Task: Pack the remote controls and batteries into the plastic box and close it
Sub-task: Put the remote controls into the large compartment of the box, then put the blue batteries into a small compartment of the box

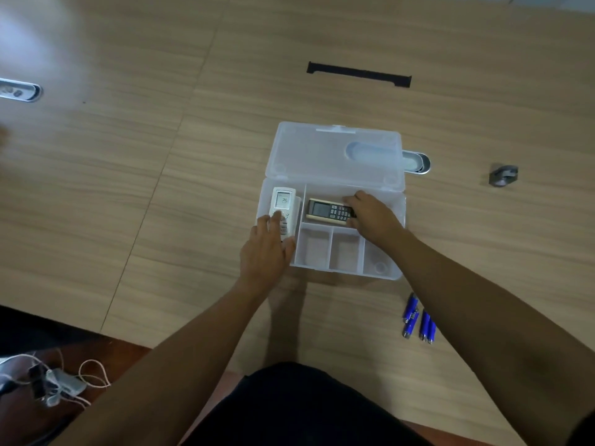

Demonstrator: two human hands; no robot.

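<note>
The plastic box (333, 201) was seen lying open on the wooden worktop (161, 156), lid (322, 149) folded back away from the person. Thin clear walls were judged light and a bit flexible; the lid was best taken at its far edge near the latch tab for closing. The white remote (283, 209) was lying in the long left compartment, the dark remote (328, 211) crosswise in the upper compartment; both were judged rigid, light, smooth-cased, easiest gripped across the narrow sides. The three small front compartments were seen empty. The blue batteries (418, 320) were left loose on the worktop, near the box's front right corner, outside it; judged small, hard, prone to rolling, best pinched around the middle. The left hand (267, 249) was held loosely spread, fingers resting on the white remote's lower end, nothing clamped. The right hand (370, 215) was curled at the dark remote's right end, touching it; whether it was actually pinched could not be told.
</note>
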